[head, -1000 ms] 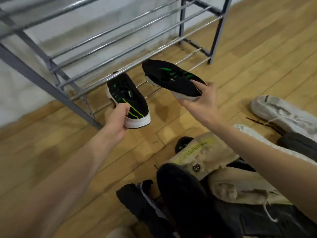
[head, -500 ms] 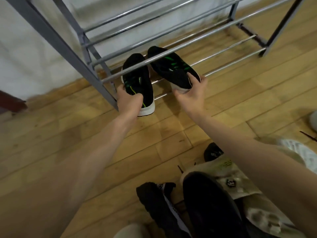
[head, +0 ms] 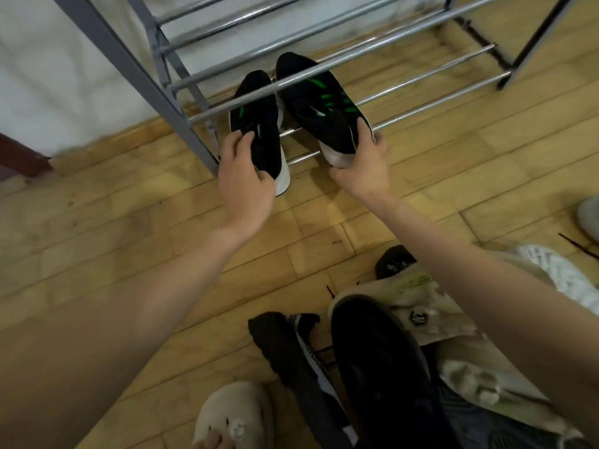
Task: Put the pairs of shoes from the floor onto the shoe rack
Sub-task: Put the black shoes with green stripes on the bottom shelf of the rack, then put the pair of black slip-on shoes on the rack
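Two black sneakers with green stripes and white soles lie side by side on the bottom rails of the grey metal shoe rack (head: 421, 82), toes pointing to the wall. My left hand (head: 244, 176) grips the heel of the left sneaker (head: 259, 124). My right hand (head: 363, 166) holds the heel of the right sneaker (head: 324, 105), thumb under the sole. A higher rail of the rack crosses in front of both toes.
A pile of shoes lies on the wooden floor near me: black sneakers (head: 372, 367), beige shoes (head: 418, 306), a white knit shoe (head: 557, 273) and a grey one at the right edge. A beige slipper (head: 233, 416) is on my foot. White wall behind the rack.
Both hands have pushed the black sneakers forward and down from the air onto the rack's bottom rails. The view has moved closer to the rack.
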